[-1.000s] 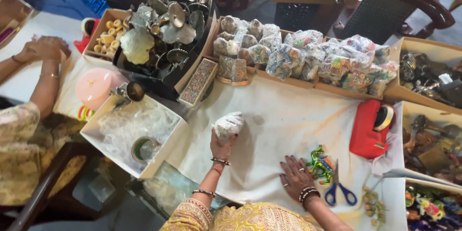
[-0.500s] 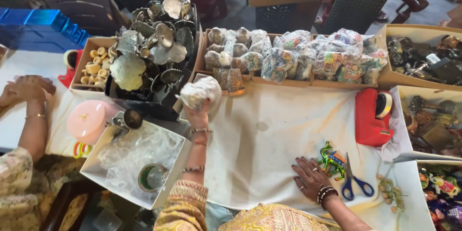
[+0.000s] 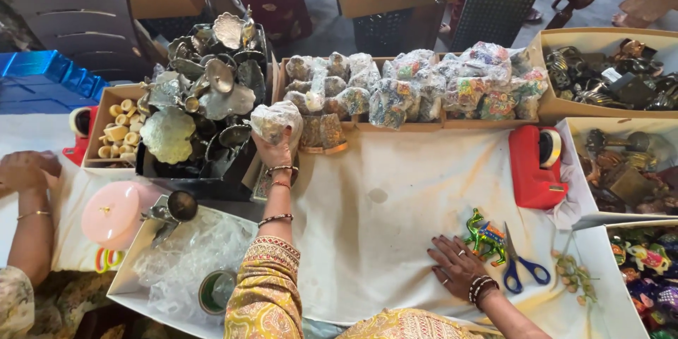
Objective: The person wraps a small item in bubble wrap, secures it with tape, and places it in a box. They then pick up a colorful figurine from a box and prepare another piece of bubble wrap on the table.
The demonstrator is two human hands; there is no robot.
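My left hand [image 3: 275,147] is stretched out over the white cloth [image 3: 381,212] and grips a small plastic-wrapped packet [image 3: 274,119], holding it next to the left end of a shallow tray of similar wrapped packets [image 3: 395,92]. My right hand [image 3: 455,263] lies flat on the cloth with fingers spread, holding nothing. Just to its right are a small painted green animal figure [image 3: 484,234] and blue-handled scissors [image 3: 521,267].
A box of silver metal dishes [image 3: 205,99] stands at the left. A red tape dispenser [image 3: 535,167] sits at the right. Boxes of brass and painted figures [image 3: 614,78] line the right edge. Another person's arm [image 3: 28,205] rests at far left. A chair [image 3: 508,7] stands behind.
My left hand has carried the wrapped packet from the middle of the cloth up and away to the tray of packets. My right hand stayed flat on the cloth.
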